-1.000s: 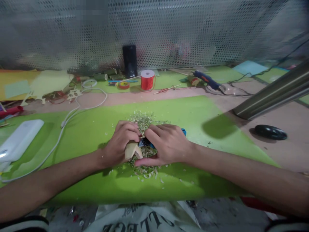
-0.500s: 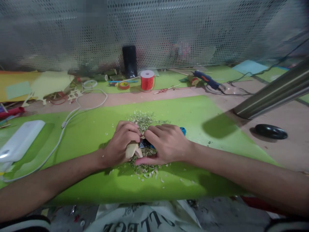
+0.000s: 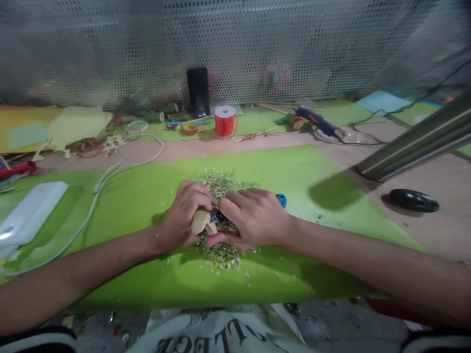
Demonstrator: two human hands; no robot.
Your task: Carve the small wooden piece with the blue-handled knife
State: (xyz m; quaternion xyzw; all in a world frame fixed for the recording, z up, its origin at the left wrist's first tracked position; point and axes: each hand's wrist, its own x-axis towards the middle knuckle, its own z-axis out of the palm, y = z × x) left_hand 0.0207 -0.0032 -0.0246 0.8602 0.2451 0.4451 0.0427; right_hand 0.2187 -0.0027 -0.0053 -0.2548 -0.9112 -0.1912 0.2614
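Observation:
My left hand [image 3: 186,213] is closed around a pale, carved piece of wood [image 3: 200,222], whose notched end sticks out between thumb and fingers. Wrapped in my right hand [image 3: 253,218] is a utility knife with a blue handle [image 3: 281,200]; its dark blade holder [image 3: 221,216] points left at the wood. The right thumb lies stretched out just below the notched end. Blade and wood meet or nearly meet, but the fingers partly hide the spot. Thin shavings [image 3: 221,252] lie heaped under and around both hands on the green mat [image 3: 140,196].
A white power bank [image 3: 33,213] with a white cable lies at left. Behind stand a red thread spool [image 3: 225,122] and a black phone [image 3: 198,92]. At right are a glue gun [image 3: 320,122], a slanted metal post [image 3: 412,142] and a black mouse [image 3: 414,200].
The knife has shifted very slightly, with a bit more of its blue handle end showing. The wood has turned a little in my left hand.

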